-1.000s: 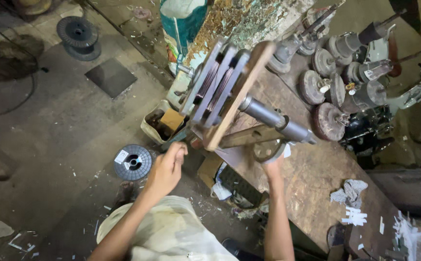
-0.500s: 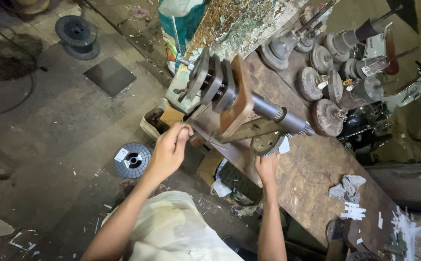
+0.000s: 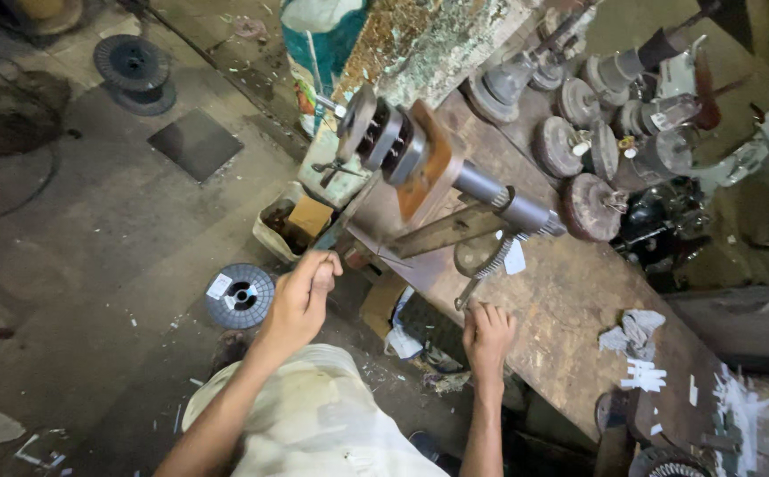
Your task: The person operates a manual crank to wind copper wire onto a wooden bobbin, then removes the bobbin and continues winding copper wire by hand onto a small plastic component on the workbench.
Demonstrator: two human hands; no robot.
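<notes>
A hand-cranked winding machine (image 3: 455, 190) stands on the worn wooden bench (image 3: 570, 309). On its shaft sits a rust-brown former with grey discs (image 3: 393, 141). My left hand (image 3: 300, 296) is closed in a fist around the crank handle at the machine's near-left end, and the dark crank arm (image 3: 336, 230) rises from it. My right hand (image 3: 488, 336) rests on the bench's front edge with its fingers spread, just below the lower end of a coil spring (image 3: 486, 269). It holds nothing that I can see.
A grey wire spool (image 3: 241, 296) lies on the floor left of my left hand. A small box of parts (image 3: 291, 225) sits beside the bench. Several round motor parts (image 3: 592, 208) crowd the bench's far side. Paper scraps (image 3: 640, 336) lie to the right.
The former has turned on its shaft, from showing its flat wooden plates to showing its discs edge-on. My left hand has swung round with the crank. My right hand stays at the bench edge.
</notes>
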